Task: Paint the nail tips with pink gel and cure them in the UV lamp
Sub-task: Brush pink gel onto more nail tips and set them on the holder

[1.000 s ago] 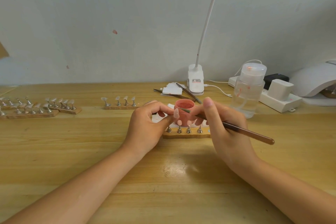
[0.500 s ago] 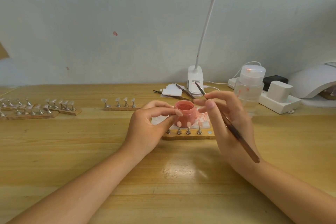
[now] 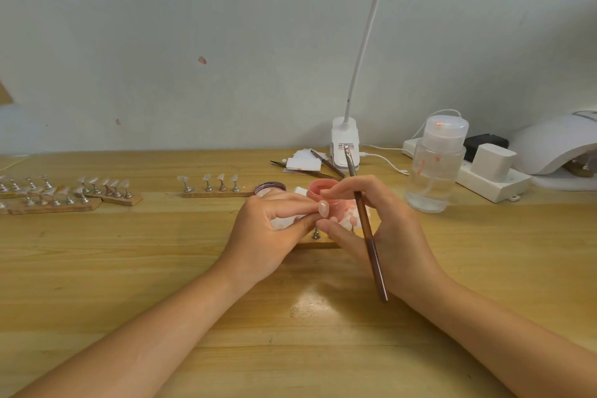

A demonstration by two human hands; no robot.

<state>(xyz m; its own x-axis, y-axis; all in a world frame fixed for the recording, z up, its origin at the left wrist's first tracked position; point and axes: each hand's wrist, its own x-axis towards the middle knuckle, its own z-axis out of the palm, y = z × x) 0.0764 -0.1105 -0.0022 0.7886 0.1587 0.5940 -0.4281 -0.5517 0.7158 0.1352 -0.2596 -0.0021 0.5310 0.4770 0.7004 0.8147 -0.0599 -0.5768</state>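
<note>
The open pink gel jar (image 3: 318, 188) stands just behind my hands, with its lid (image 3: 269, 187) to its left. My left hand (image 3: 274, 229) pinches a pale nail tip (image 3: 323, 207) between thumb and forefinger, above the wooden holder (image 3: 318, 244) that carries more tips on metal stands. My right hand (image 3: 381, 229) grips the brown brush (image 3: 368, 236), bristle end pointing up and away; its forefinger and thumb close in around the same tip. The white UV lamp (image 3: 555, 149) sits at the far right.
A clip-on desk lamp (image 3: 345, 145) stands at the back, with a clear pump bottle (image 3: 436, 165) and a white power strip (image 3: 494, 179) to its right. White pads and thin tools (image 3: 303, 163) lie behind the jar. More holders of clear tips (image 3: 219, 187) (image 3: 64, 195) line the left side.
My right hand swung the brush out of the jar until its bristles point up and away. My left hand let go of the jar and took hold of a nail tip.
</note>
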